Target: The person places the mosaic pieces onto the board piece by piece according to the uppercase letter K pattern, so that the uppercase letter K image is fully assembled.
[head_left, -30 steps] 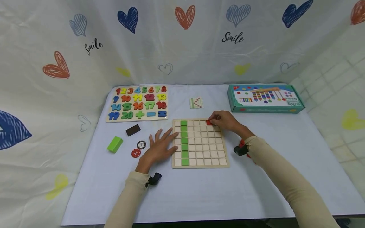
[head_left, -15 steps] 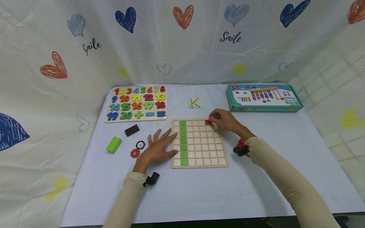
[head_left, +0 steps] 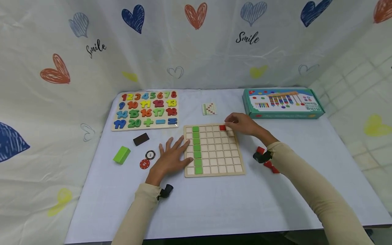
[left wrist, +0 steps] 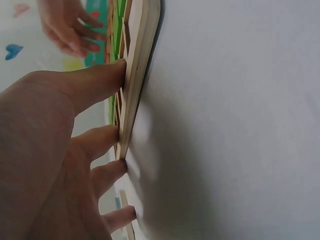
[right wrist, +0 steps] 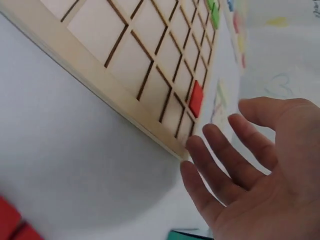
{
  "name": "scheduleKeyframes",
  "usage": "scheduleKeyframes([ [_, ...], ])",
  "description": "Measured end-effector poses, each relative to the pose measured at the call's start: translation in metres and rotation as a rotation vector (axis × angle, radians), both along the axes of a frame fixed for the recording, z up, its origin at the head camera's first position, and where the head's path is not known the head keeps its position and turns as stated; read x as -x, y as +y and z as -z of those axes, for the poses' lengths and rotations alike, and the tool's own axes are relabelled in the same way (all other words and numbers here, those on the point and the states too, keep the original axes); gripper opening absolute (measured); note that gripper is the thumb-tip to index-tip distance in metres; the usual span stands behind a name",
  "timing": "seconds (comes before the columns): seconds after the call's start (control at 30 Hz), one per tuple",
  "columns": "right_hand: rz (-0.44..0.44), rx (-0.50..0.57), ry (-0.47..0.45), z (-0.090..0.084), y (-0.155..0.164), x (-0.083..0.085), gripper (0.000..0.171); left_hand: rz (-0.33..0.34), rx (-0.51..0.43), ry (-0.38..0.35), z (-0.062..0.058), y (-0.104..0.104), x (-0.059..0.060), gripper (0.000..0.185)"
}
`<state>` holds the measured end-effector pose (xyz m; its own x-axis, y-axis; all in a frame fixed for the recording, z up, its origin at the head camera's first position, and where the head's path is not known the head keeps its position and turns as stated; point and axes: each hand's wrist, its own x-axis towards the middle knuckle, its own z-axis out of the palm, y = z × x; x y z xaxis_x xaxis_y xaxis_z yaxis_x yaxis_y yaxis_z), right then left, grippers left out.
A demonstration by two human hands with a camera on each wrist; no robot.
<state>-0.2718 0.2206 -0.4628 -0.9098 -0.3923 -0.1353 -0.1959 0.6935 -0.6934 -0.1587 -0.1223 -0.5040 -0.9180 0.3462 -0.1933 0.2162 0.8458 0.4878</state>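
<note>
A wooden grid board (head_left: 217,147) lies flat on the white cloth, with green tiles (head_left: 196,147) filling its second column. One red tile (head_left: 222,128) sits in a top-row cell near the far right corner. My left hand (head_left: 169,159) rests along the board's left edge, fingers spread; in the left wrist view the thumb and some fingertips touch the rim. Over the far right corner is my right hand (head_left: 243,124), just right of the red tile. The right wrist view shows that hand (right wrist: 250,165) with loosely bent fingers and nothing between them.
Loose red tiles (head_left: 267,164) lie by the right wrist. Left of the board are a green block (head_left: 121,155), a dark rectangular piece (head_left: 141,139) and two round chips (head_left: 145,164). Behind stand a number puzzle (head_left: 145,110), a small patterned card (head_left: 209,109) and a green box (head_left: 283,103).
My right hand has let go of the red tile and drawn slightly away from it. More loose red tiles show beside the right wrist. The left hand stays at the board's edge.
</note>
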Motion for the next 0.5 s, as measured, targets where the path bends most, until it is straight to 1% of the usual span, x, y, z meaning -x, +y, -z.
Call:
scheduleKeyframes([
  [0.07, -0.048, -0.031, -0.005, -0.007, 0.005, -0.005, 0.032, 0.0, 0.005, 0.001, 0.0, 0.001, 0.0, 0.08],
  [0.13, -0.101, -0.089, -0.014, -0.015, 0.012, -0.011, 0.03, -0.001, 0.015, -0.002, -0.001, 0.002, 0.001, 0.08],
  [0.27, -0.202, -0.266, -0.051, -0.029, 0.033, -0.027, 0.026, -0.011, 0.022, 0.001, -0.004, 0.004, 0.002, 0.079],
  [0.33, -0.218, -0.353, -0.103, -0.033, 0.043, -0.035, 0.028, -0.016, 0.025, 0.0, -0.005, 0.004, 0.003, 0.079],
  [0.4, -0.212, -0.425, -0.163, -0.035, 0.054, -0.042, 0.03, -0.017, 0.03, -0.004, -0.006, 0.004, 0.002, 0.079],
  [0.5, -0.187, -0.489, -0.243, -0.033, 0.069, -0.052, 0.039, -0.009, 0.033, -0.011, -0.006, 0.005, 0.001, 0.078],
])
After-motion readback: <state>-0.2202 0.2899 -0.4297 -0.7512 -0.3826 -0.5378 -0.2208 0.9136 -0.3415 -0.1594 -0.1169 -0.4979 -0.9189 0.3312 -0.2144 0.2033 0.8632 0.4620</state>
